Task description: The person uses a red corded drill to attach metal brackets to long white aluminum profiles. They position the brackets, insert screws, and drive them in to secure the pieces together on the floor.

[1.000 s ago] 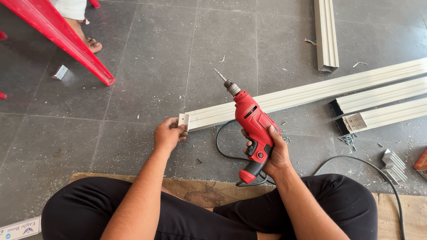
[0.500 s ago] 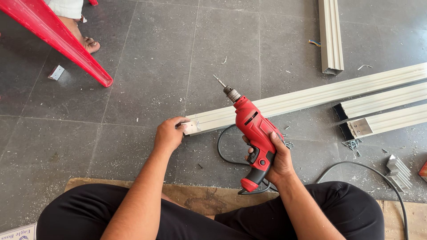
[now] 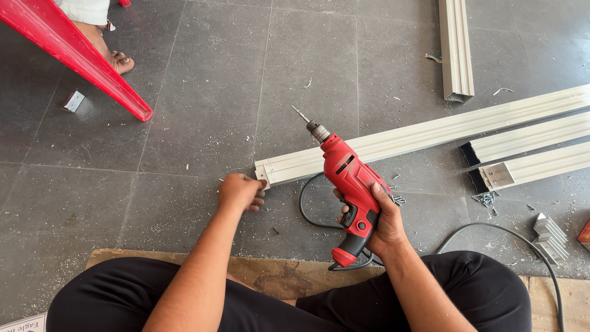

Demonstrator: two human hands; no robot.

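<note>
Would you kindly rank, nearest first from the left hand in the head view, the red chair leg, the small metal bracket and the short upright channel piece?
From the left hand:
1. Red plastic chair leg, up-left.
2. Small grey metal bracket, far left.
3. Short pale aluminium channel piece, upper right.

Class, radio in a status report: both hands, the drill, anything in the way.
Left hand grips the rail end. Right hand holds the red drill, bit raised off the rail. Cord loops beneath.
</note>
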